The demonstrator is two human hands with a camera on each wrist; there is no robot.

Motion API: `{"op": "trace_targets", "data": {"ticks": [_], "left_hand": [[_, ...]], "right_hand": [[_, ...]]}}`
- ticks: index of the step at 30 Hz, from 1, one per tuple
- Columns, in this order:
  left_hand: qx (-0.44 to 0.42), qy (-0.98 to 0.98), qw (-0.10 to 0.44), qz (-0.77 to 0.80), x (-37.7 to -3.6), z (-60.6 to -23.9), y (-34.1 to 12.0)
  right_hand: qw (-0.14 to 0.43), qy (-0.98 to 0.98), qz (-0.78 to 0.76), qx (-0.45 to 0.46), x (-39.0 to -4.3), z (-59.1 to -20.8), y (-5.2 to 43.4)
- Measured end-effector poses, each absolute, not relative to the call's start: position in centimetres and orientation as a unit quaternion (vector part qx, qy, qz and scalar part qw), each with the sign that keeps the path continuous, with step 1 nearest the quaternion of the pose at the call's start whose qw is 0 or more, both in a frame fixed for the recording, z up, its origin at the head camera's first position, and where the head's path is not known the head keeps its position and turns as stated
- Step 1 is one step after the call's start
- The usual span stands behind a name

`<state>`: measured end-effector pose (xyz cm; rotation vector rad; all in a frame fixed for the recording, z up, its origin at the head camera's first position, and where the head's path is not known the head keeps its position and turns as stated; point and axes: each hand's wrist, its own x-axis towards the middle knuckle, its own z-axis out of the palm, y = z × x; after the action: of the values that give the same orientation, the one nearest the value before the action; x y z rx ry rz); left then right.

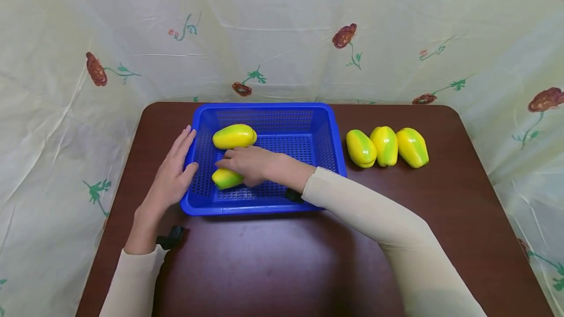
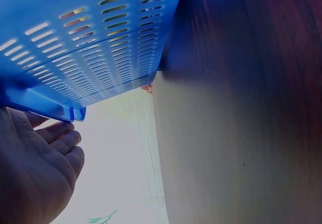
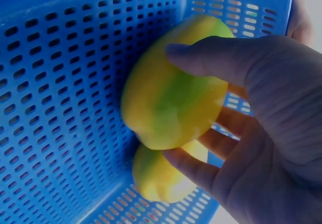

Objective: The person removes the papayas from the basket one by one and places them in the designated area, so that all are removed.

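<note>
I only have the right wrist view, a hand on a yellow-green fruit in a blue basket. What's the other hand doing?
Observer: The left hand lies with straight fingers against the outer left wall of the blue basket.
Operator: Any fruit outside the basket?
Observer: Yes, three yellow-green fruits stand in a row on the brown table, right of the basket.
Operator: Where in the basket is the fruit I'm holding?
Observer: The right hand grips the near fruit by the front-left corner; the second fruit lies behind it, toward the back wall.
</note>
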<state>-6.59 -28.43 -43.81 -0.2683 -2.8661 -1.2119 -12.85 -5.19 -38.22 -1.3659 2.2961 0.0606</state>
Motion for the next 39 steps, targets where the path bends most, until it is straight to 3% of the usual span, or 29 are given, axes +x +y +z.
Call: {"op": "trace_targets", "data": {"ticks": [39], "left_hand": [[-0.085, -0.916, 0.015, -0.391, -6.7, -44.1, -28.3]], "right_hand": [[0.203, 0.863, -0.099, -0.452, -12.8, -35.8, 0.9]]}}
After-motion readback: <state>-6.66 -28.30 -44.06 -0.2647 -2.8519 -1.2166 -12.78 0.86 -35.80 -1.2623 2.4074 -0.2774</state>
